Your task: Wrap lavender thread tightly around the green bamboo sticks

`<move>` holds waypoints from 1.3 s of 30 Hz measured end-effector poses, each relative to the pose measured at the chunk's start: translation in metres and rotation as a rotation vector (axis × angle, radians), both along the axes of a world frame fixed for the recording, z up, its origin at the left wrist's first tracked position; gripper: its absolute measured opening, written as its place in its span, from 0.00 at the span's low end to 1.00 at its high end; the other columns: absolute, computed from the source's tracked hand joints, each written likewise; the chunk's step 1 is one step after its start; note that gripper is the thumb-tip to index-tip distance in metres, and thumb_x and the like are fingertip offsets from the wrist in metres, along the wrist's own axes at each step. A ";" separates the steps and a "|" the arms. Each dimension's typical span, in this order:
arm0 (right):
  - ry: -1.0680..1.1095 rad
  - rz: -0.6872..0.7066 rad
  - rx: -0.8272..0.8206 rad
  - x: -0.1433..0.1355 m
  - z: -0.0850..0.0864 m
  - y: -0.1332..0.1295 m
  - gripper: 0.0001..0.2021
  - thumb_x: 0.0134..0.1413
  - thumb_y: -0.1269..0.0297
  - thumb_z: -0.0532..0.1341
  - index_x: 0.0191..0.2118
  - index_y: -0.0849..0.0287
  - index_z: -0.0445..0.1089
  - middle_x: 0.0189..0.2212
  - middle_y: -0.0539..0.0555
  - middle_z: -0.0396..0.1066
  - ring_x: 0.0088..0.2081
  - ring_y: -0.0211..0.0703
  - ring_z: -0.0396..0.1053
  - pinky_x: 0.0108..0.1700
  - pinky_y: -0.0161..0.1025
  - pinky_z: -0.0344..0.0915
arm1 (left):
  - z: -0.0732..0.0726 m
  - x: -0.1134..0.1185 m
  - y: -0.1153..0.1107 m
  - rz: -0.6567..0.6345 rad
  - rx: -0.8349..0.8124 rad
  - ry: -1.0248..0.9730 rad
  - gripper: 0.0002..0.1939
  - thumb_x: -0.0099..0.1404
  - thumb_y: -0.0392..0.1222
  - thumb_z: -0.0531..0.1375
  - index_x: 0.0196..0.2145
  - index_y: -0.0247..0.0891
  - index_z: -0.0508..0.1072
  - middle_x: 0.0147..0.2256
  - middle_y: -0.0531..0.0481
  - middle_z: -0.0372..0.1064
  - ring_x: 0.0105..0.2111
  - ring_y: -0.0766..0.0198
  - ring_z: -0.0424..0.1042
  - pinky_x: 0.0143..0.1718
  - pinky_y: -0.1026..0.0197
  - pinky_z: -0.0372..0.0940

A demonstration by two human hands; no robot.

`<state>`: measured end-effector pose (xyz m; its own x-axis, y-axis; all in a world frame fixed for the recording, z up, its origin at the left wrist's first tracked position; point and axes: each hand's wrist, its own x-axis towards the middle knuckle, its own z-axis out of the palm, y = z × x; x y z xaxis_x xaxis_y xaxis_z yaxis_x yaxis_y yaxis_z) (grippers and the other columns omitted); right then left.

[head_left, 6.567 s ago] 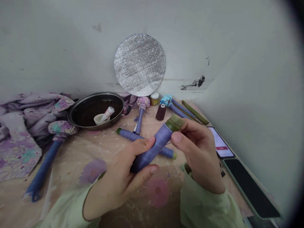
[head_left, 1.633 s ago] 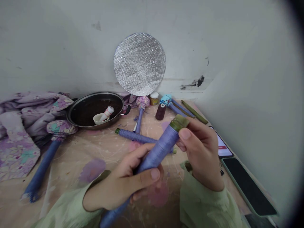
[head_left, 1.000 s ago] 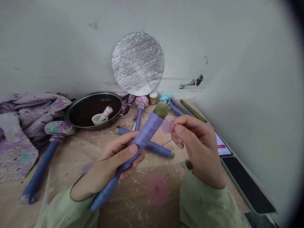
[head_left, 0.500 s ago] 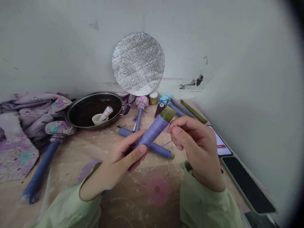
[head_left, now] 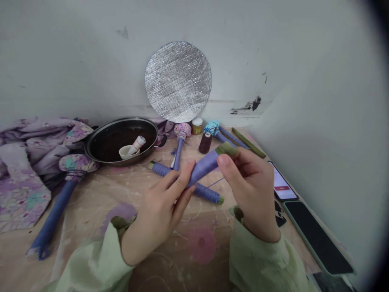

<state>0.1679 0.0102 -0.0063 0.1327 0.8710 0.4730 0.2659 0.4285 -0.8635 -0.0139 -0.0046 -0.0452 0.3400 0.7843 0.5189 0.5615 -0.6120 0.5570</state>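
A thick green stick wrapped in purple thread [head_left: 204,167] is held between my two hands, tilted up to the right. My left hand [head_left: 161,209] is closed round its lower part, the thumb below and the fingers above. My right hand [head_left: 249,184] grips the bare green upper end, its thumb over the edge of the wrapping. Just beneath, a thinner stick wound with purple thread [head_left: 209,194] lies across the table, partly hidden by my left hand. A loose strand of thread [head_left: 216,182] runs from it towards my right hand.
Behind lie a black pan [head_left: 121,121] with a small white bowl [head_left: 124,153], a dark thread cone [head_left: 205,143], a yellow jar [head_left: 197,126] and a foil disc [head_left: 178,81]. Two purple-handled cloth mallets [head_left: 57,215] and floral fabric [head_left: 24,182] are leftward; phones [head_left: 317,235] rightward.
My right hand has gone from pinching thread beside the stick to gripping its green end. My left hand has turned more over the wrapping, and the stick lies flatter.
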 end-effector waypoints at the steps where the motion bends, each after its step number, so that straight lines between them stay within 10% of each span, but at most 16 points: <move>1: -0.004 -0.010 0.001 0.000 -0.001 0.001 0.16 0.58 0.61 0.66 0.23 0.57 0.63 0.18 0.44 0.58 0.21 0.33 0.53 0.22 0.34 0.50 | -0.001 0.001 -0.001 0.020 0.031 0.017 0.26 0.75 0.38 0.55 0.68 0.42 0.62 0.42 0.46 0.75 0.37 0.61 0.74 0.39 0.60 0.70; 5: 0.022 -0.011 0.031 0.004 -0.001 0.003 0.13 0.57 0.67 0.64 0.23 0.56 0.63 0.18 0.43 0.54 0.21 0.33 0.50 0.23 0.35 0.50 | 0.002 0.001 -0.005 -0.066 -0.097 -0.005 0.28 0.75 0.41 0.55 0.70 0.46 0.58 0.45 0.45 0.73 0.41 0.59 0.73 0.43 0.58 0.69; 11: 0.170 0.177 0.058 0.010 -0.006 0.001 0.12 0.62 0.64 0.62 0.26 0.57 0.68 0.20 0.44 0.54 0.22 0.35 0.48 0.25 0.36 0.53 | 0.018 -0.003 -0.008 -0.601 -0.901 -0.405 0.26 0.73 0.55 0.56 0.64 0.45 0.65 0.30 0.53 0.66 0.28 0.67 0.63 0.29 0.65 0.62; 16: 0.333 0.301 0.067 0.010 -0.011 0.003 0.10 0.63 0.58 0.64 0.32 0.55 0.72 0.22 0.45 0.56 0.22 0.35 0.49 0.25 0.36 0.55 | 0.012 -0.001 -0.009 -0.746 -1.248 -0.760 0.21 0.71 0.54 0.59 0.56 0.41 0.67 0.25 0.59 0.60 0.18 0.75 0.57 0.18 0.72 0.56; 39: 0.207 0.131 -0.062 0.026 0.000 0.002 0.08 0.58 0.72 0.63 0.29 0.56 0.76 0.19 0.44 0.64 0.20 0.31 0.53 0.22 0.34 0.50 | 0.020 -0.007 0.008 -0.401 -0.993 -0.726 0.15 0.67 0.47 0.66 0.47 0.37 0.74 0.24 0.60 0.57 0.16 0.79 0.53 0.15 0.74 0.49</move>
